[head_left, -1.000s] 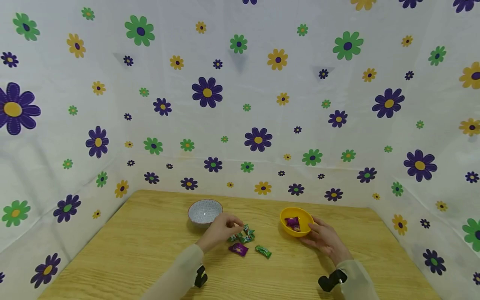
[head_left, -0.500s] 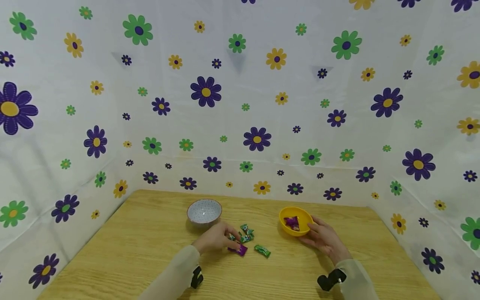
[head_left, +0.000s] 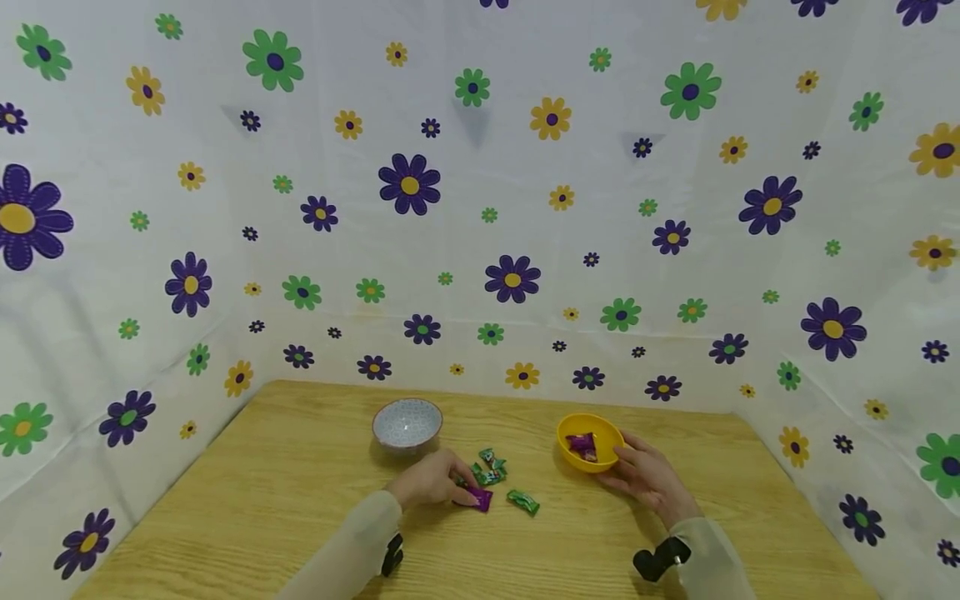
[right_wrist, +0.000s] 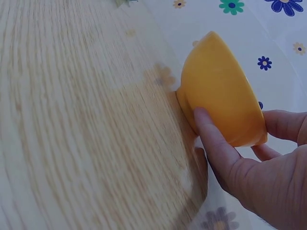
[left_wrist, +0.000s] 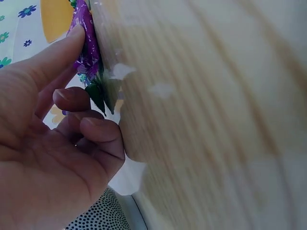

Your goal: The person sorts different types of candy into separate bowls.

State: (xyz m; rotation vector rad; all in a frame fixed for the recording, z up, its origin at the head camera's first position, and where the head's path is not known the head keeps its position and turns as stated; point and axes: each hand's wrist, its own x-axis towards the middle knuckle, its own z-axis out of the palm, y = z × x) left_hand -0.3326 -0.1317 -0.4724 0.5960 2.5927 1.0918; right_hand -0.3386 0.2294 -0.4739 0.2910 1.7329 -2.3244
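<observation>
My left hand (head_left: pixel 431 479) is low over the table, thumb and forefinger pinching a purple wrapped candy (head_left: pixel 482 499). In the left wrist view the thumb lies on that purple candy (left_wrist: pixel 87 40), while the other fingers are curled below it. Several green wrapped candies (head_left: pixel 491 477) lie just beyond, and a separate green candy (head_left: pixel 522 502) is to the right. My right hand (head_left: pixel 651 481) holds the yellow bowl (head_left: pixel 609 460) by its right side. The right wrist view has the thumb on the outer wall of the yellow bowl (right_wrist: pixel 216 86). Purple candies (head_left: pixel 581 444) are inside it.
A patterned bowl (head_left: pixel 407 425) with a red rim stands behind my left hand. Both bowls are on a wooden table (head_left: pixel 300 433). A white flowered cloth (head_left: pixel 450 233) hangs at the back and along both sides.
My left hand has come down from over the green candies toward me, onto the purple candy, and its fingers have closed on it. The right hand stays at the yellow bowl.
</observation>
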